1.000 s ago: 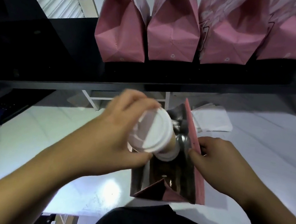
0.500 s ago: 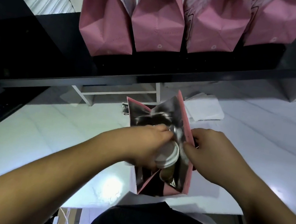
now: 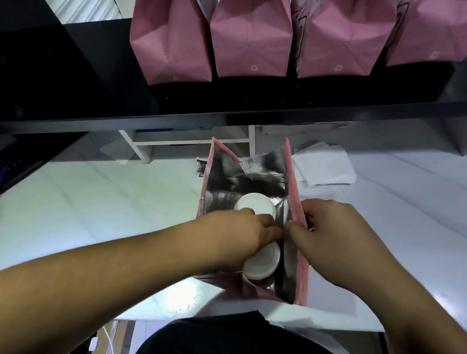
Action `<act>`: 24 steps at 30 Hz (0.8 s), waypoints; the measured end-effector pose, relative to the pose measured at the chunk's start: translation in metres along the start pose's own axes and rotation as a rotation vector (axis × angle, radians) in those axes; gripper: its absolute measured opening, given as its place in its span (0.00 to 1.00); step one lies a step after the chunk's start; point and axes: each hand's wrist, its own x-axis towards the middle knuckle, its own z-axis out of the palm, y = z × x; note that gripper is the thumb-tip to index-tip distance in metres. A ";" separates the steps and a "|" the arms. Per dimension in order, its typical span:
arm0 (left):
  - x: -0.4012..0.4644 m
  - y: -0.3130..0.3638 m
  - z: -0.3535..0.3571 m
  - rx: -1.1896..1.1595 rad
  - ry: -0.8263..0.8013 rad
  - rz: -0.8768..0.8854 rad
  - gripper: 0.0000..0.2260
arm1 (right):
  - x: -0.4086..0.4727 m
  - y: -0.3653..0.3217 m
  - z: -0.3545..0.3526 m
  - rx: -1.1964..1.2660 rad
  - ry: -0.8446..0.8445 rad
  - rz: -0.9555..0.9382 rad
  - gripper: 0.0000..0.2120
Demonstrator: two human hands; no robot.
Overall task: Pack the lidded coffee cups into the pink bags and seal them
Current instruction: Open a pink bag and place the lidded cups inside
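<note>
Left hand (image 3: 243,233) sets near cup (image 3: 262,261) inside open pink bag (image 3: 301,281), right hand (image 3: 335,237) pinching its rim

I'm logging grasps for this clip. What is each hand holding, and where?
The right hand pinches the open bag at its right top edge. The left hand reaches inside onto the near cup; whether it grips it cannot be told.
</note>
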 end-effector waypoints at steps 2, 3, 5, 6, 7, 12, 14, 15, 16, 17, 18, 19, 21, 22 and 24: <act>0.004 -0.001 0.011 0.072 0.030 0.066 0.28 | -0.001 0.001 0.000 -0.003 0.005 0.002 0.15; 0.007 -0.001 0.017 0.126 0.046 0.104 0.26 | -0.002 0.001 0.000 -0.002 0.008 0.006 0.15; 0.011 -0.003 0.028 0.192 0.064 0.153 0.24 | -0.004 0.002 0.001 0.003 0.010 0.016 0.15; 0.012 -0.005 0.032 0.187 0.063 0.157 0.23 | -0.004 0.002 0.001 0.007 0.007 0.022 0.14; 0.013 -0.008 0.036 0.163 0.060 0.153 0.22 | -0.005 0.002 0.001 0.010 0.002 0.027 0.13; 0.017 -0.010 0.049 0.088 0.098 0.134 0.21 | -0.007 0.001 0.001 0.009 -0.002 0.035 0.13; 0.015 -0.004 0.056 0.092 0.055 0.129 0.26 | -0.008 -0.001 0.001 0.011 -0.008 0.043 0.12; 0.014 -0.002 0.059 0.101 0.051 0.133 0.28 | -0.008 -0.002 0.000 0.012 -0.015 0.048 0.12; 0.013 -0.001 0.061 0.110 0.054 0.132 0.29 | -0.008 -0.003 0.000 0.013 -0.019 0.052 0.12; 0.013 0.000 0.061 0.119 0.054 0.122 0.29 | -0.008 -0.004 0.000 0.013 -0.019 0.053 0.12; 0.013 0.002 0.061 0.132 0.055 0.113 0.29 | -0.008 -0.004 -0.001 0.011 -0.016 0.055 0.12; 0.013 0.003 0.061 0.144 0.051 0.108 0.28 | -0.007 -0.004 -0.001 0.009 -0.013 0.059 0.12; 0.012 0.004 0.057 0.157 0.026 0.094 0.28 | -0.007 -0.003 -0.001 0.019 0.001 0.076 0.12; 0.012 0.004 0.053 0.154 0.014 0.087 0.28 | -0.007 -0.002 -0.001 0.027 0.012 0.088 0.12; 0.010 0.004 0.035 0.132 0.011 0.097 0.27 | -0.007 0.002 -0.001 0.030 0.043 0.109 0.12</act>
